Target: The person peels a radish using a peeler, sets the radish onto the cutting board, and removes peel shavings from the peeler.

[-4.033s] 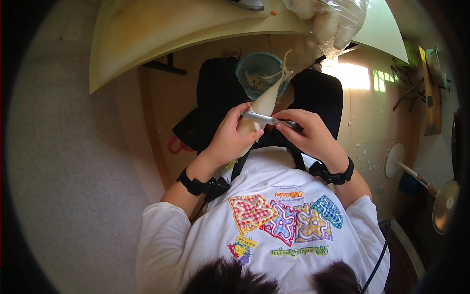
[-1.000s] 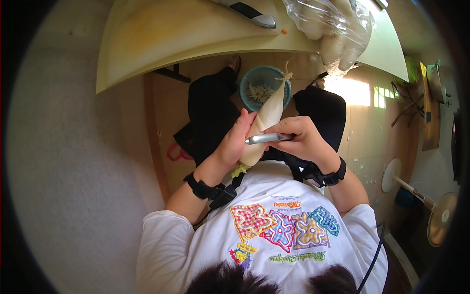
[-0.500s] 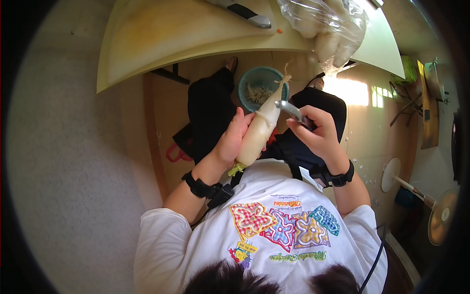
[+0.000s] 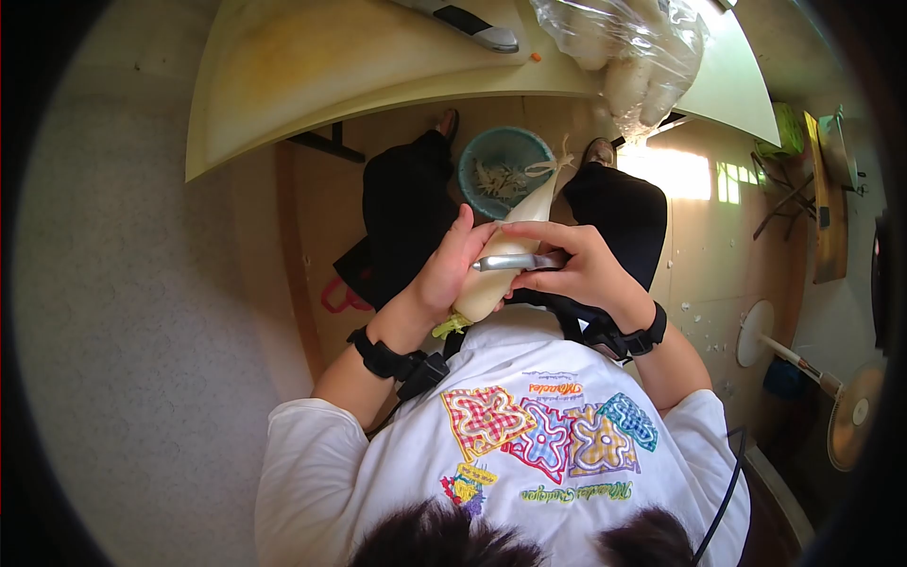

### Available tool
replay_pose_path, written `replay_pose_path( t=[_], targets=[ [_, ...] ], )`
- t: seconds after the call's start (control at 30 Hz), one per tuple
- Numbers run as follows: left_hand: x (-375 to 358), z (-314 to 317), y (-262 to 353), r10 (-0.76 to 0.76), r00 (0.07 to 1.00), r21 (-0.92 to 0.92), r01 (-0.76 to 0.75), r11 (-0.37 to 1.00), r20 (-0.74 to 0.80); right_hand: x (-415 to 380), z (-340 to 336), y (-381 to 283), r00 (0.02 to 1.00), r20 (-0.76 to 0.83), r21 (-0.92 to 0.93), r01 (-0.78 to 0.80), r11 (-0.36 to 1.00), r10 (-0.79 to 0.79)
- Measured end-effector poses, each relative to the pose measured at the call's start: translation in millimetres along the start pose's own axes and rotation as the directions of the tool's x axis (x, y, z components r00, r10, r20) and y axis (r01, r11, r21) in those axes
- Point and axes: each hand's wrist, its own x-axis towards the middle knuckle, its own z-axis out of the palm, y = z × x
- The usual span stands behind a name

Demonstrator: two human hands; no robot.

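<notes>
A white radish (image 4: pixel 485 291) slants between my hands, its green leafy end toward my shirt and its thin root tip pointing away from me. My left hand (image 4: pixel 446 267) is wrapped round its left side, thumb up. In my right hand (image 4: pixel 590 271) is a silver peeler (image 4: pixel 510 263), its head lying across the middle of the radish. My right fingertips also touch the radish's upper surface. Beyond the root tip, on the floor between the feet, stands a blue-green basin (image 4: pixel 470 170) holding pale peelings (image 4: pixel 501 178).
A pale table (image 4: pixel 378 76) spans the front, with a knife (image 4: pixel 477 28) and a clear plastic bag of white radishes (image 4: pixel 642 80) on it. A fan (image 4: pixel 850 420) stands at the right. Folded furniture and boards (image 4: pixel 827 208) lean by the right wall.
My right hand has moved left and toward me, bringing the peeler from beside the radish onto its middle. The radish's root tip has shifted slightly right. My left hand keeps its grip.
</notes>
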Motion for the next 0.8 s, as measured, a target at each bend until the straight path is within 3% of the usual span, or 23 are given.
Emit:
replay_pose_path(
  t=[0.13, 0.23, 0.3, 0.37, 0.47, 0.5, 0.57, 0.63, 0.73, 0.8],
  targets=[
    [-0.8, 1.2, 1.3, -0.011, 1.0, -0.006, 0.011, 1.0, -0.011, -0.3, 3.6, 2.9, 1.0, -0.007, 0.144, -0.018, 0.989, 0.02],
    [-3.2, 5.6, 1.4, -0.014, 1.0, 0.005, 0.014, 1.0, -0.023, -5.0, 0.3, 6.2, 0.989, -0.011, 0.219, -0.14, 0.966, 0.146],
    [-4.6, 8.4, 0.7, -0.013, 1.0, 0.023, 0.013, 1.0, -0.028, -5.7, -0.9, 9.0, 0.971, -0.063, 0.244, -0.209, 0.947, 0.231],
    [-4.0, 9.4, -0.2, -0.003, 1.0, 0.048, 0.004, 0.999, -0.024, -3.2, 2.0, 4.5, 0.975, -0.114, 0.287, -0.151, 0.946, 0.191],
    [-1.9, 9.0, -1.3, 0.007, 1.0, 0.085, -0.008, 0.996, 0.011, 1.3, 2.9, 12.4, 0.924, -0.249, 0.42, -0.166, 0.892, 0.29],
    [-1.2, 8.7, -1.8, 0.006, 1.0, 0.085, -0.007, 0.996, 0.011, 2.4, 0.6, 18.6, 0.924, -0.249, 0.42, -0.166, 0.892, 0.29],
    [-0.4, 9.4, -3.5, 0.012, 1.0, 0.113, -0.01, 0.994, -0.015, 3.4, -9.8, 30.0, 0.889, -0.407, 0.083, -0.193, 0.978, 0.21],
    [1.0, 7.0, -4.7, 0.016, 1.0, 0.118, -0.015, 0.993, -0.011, 8.0, -16.3, 37.4, 0.822, -0.549, -0.057, -0.221, 0.974, 0.154],
    [1.4, 5.9, -1.3, 0.019, 1.0, 0.12, -0.017, 0.993, -0.022, 11.0, -35.8, 50.6, 0.76, -0.619, -0.034, -0.28, 0.959, 0.199],
    [2.0, 5.0, 0.0, 0.016, 0.999, 0.116, -0.012, 0.993, -0.036, 12.3, -44.2, 54.9, 0.74, -0.65, 0.008, -0.224, 0.975, 0.175]
  ],
)
